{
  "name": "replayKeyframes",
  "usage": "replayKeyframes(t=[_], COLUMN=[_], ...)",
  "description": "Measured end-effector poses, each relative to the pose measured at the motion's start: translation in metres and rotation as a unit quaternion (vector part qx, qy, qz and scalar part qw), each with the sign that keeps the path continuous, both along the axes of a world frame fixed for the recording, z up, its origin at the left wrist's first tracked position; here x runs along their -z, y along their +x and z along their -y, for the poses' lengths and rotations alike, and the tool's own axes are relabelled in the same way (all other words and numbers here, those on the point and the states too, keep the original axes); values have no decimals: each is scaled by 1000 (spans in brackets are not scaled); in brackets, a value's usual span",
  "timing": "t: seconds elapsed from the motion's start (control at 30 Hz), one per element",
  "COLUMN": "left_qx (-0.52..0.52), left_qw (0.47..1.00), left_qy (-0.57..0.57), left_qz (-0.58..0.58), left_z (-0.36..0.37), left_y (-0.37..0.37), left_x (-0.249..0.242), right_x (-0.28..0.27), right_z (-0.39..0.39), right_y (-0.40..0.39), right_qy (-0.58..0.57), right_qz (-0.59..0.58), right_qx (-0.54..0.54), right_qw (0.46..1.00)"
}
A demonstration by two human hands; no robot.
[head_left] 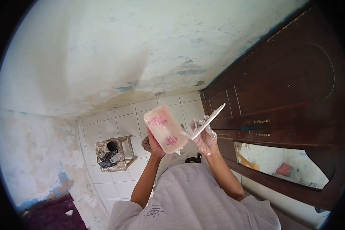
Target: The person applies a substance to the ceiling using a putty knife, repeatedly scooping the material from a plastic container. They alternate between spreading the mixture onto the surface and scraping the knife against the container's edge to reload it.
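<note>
My left hand (156,146) is wrapped around the side of a pinkish translucent plastic tub (165,128), tilted so its inside faces me. Pink patches and whitish smears show on the tub. My right hand (205,141), caked with white paste on the fingers, grips a flat scraper (209,122) seen nearly edge-on and coated in white. The scraper's lower end is close to the tub's right rim, while its other end points up and to the right.
Ahead rises a patchy, peeling wall (115,50). A spattered wooden stool (115,155) holding a dark cup (112,146) stands on the tiled floor (117,189) at left. To the right is a dark wooden cabinet (280,88) with a mirror (283,165). Purple cloth (57,214) hangs lower left.
</note>
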State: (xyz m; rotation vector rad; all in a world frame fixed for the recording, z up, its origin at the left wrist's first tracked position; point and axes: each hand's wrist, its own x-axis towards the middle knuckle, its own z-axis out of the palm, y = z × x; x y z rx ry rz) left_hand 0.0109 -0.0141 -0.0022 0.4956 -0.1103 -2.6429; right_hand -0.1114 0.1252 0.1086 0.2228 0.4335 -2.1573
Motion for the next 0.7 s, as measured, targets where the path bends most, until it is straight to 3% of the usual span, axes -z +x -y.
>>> replayKeyframes(t=[0.2, 0.37, 0.47, 0.5, 0.6, 0.7], left_qx=[-40, -90, -102, -113, -160, -161], left_qw=[996, 993, 992, 990, 982, 971], left_qy=[-52, -42, -35, -36, -49, -120], left_qz=[56, 67, 65, 70, 90, 128], left_z=[46, 49, 50, 48, 41, 35], left_y=[38, 57, 59, 54, 34, 16], left_x=[1, 17, 22, 17, -8, -25], right_x=[9, 23, 9, 13, 13, 22], right_z=[18, 6, 9, 5, -2, -15], right_y=[-12, -38, -45, -51, -63, -79], right_qy=[48, 76, 82, 49, 93, 49], right_qz=[39, 94, 70, 67, 45, 32], right_qx=[-10, 29, 37, 18, 23, 14], right_qw=[998, 992, 993, 996, 994, 998])
